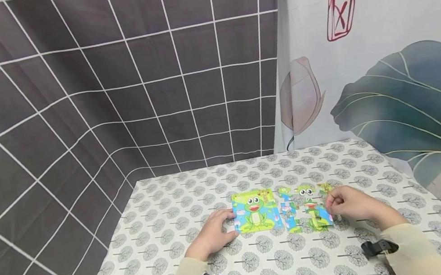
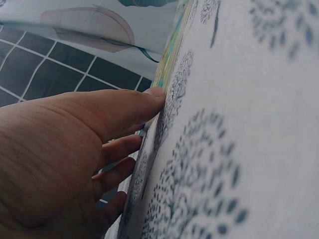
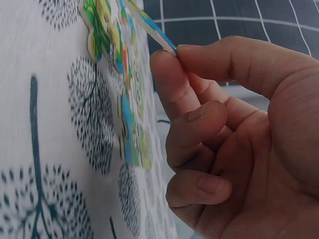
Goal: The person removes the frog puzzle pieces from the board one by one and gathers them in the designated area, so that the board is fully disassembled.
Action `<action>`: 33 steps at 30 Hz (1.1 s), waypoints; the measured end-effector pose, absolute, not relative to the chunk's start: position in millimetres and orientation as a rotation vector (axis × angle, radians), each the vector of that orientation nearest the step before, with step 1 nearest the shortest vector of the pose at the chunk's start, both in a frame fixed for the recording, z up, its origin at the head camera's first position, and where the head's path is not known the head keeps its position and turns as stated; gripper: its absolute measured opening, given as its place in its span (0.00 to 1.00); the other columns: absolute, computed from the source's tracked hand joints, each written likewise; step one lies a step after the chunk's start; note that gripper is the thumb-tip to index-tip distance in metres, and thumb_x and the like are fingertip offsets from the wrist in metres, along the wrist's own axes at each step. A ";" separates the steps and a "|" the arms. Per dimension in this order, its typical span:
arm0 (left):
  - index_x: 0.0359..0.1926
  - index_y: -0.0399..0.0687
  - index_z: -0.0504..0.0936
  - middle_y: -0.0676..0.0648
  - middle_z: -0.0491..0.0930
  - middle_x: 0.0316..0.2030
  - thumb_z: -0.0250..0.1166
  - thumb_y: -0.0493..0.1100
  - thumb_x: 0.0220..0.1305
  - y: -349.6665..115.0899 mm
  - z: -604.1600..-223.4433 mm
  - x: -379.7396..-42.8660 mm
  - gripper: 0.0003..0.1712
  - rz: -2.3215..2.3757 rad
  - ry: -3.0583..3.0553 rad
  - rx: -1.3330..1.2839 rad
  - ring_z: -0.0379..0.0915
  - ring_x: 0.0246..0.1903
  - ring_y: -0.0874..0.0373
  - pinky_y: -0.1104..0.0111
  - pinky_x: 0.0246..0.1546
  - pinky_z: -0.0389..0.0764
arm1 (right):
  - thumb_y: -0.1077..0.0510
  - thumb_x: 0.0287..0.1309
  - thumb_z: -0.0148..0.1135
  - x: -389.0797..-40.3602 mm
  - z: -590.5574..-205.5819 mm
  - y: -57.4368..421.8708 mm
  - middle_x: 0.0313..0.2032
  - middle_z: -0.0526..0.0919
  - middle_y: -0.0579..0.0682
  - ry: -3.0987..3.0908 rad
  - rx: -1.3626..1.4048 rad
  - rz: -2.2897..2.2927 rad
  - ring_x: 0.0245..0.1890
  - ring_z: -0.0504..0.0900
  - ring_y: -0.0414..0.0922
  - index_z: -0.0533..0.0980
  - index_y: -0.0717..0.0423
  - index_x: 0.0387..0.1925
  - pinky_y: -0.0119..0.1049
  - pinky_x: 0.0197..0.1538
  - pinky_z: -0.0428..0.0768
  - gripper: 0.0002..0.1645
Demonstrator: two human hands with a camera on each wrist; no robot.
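Observation:
A square frog picture board [image 1: 255, 211] lies on the patterned tablecloth, its frog smiling on green and blue. My left hand [image 1: 214, 232] rests at the board's left edge, thumb by the near corner and fingers loosely extended. In the left wrist view the thumb [image 2: 144, 102] meets the board's edge. To the right lie loose frog puzzle pieces [image 1: 313, 213], partly spread with gaps between them. Over their right side, my right hand [image 1: 350, 204] pinches one puzzle piece [image 3: 155, 31] between thumb and index finger, tilted above the cloth; the other fingers curl in.
The tablecloth [image 1: 168, 257] has a grey tree print. A dark gridded curtain [image 1: 199, 90] hangs behind and at the left, and a white curtain with leaf designs [image 1: 403, 94] at the right. Each wrist wears a black strap.

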State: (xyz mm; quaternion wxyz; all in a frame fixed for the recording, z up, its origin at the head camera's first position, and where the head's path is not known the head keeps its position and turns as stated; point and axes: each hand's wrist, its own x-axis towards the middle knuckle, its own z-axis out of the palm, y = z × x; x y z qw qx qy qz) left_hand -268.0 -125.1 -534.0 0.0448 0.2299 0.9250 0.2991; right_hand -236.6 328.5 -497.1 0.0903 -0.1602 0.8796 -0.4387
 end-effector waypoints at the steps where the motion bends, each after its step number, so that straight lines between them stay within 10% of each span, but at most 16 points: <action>1: 0.67 0.55 0.79 0.54 0.70 0.73 0.74 0.52 0.64 -125.1 -534.0 -268.2 0.31 0.912 2.827 0.704 0.61 0.75 0.49 0.47 0.77 0.60 | 0.66 0.57 0.67 -236.0 -497.8 331.4 0.28 0.82 0.50 2.608 -0.475 -1.307 0.26 0.77 0.41 0.81 0.60 0.35 0.31 0.28 0.78 0.03; 33: 0.66 0.54 0.79 0.52 0.71 0.72 0.74 0.50 0.64 -124.6 -531.2 -266.5 0.30 0.911 2.819 0.708 0.61 0.75 0.48 0.47 0.77 0.60 | 0.65 0.56 0.65 -230.3 -509.4 367.0 0.24 0.79 0.48 2.646 -0.218 -1.153 0.22 0.72 0.41 0.81 0.59 0.32 0.31 0.24 0.72 0.02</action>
